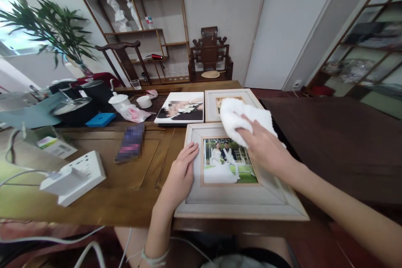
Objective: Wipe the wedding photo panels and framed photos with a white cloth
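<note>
A white-framed wedding photo (232, 201) lies flat at the near edge of a wooden table (132, 176). My left hand (181, 173) rests flat on the frame's left side, fingers stretched out. My right hand (264, 144) presses a white cloth (241, 117) onto the frame's upper right corner, fingers closed on the cloth. Behind it lie a second white frame (213, 104) and a frameless photo print (180, 108).
A white power strip (75, 176) with cables sits at the left, a phone (131, 142) beside it. Tea ware, a white lidded cup (118, 101), a blue box (100, 119) and pots crowd the far left. Chairs, shelves and a plant (50, 25) stand behind.
</note>
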`<state>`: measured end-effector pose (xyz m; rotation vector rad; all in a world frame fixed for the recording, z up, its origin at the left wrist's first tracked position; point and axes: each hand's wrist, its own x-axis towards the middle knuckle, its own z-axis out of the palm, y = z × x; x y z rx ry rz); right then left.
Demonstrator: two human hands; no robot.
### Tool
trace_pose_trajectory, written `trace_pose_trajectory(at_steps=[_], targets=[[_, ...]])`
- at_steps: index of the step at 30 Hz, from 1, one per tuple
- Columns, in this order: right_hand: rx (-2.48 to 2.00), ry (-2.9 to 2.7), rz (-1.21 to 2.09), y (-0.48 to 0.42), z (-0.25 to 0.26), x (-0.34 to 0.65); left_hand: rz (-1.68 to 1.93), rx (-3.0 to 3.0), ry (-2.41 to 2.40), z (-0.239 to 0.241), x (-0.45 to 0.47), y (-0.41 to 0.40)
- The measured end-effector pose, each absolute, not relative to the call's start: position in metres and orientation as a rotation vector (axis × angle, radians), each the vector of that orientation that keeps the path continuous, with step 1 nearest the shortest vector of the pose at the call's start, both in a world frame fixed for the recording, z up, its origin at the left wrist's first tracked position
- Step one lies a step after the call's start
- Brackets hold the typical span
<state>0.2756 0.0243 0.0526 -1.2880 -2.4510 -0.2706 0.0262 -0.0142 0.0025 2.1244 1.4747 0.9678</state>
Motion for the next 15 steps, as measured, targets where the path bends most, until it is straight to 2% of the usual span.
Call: trace_pose_trajectory(at_steps=[3,6,15], targets=[[-1.225,-2.501,-0.396,0.051,0.056,0.272,0.962,2.122,1.484,0.002,0.026,-0.013],[-1.096,-2.754,-0.335,0.057,0.052,0.260,0.968,2.133,1.494,0.001,0.026,-0.012],[-0.769,-3.041,0.245,-0.036,0.051,0.247,0.951,2.179,1.507,-0.001,0.025,-0.010]])
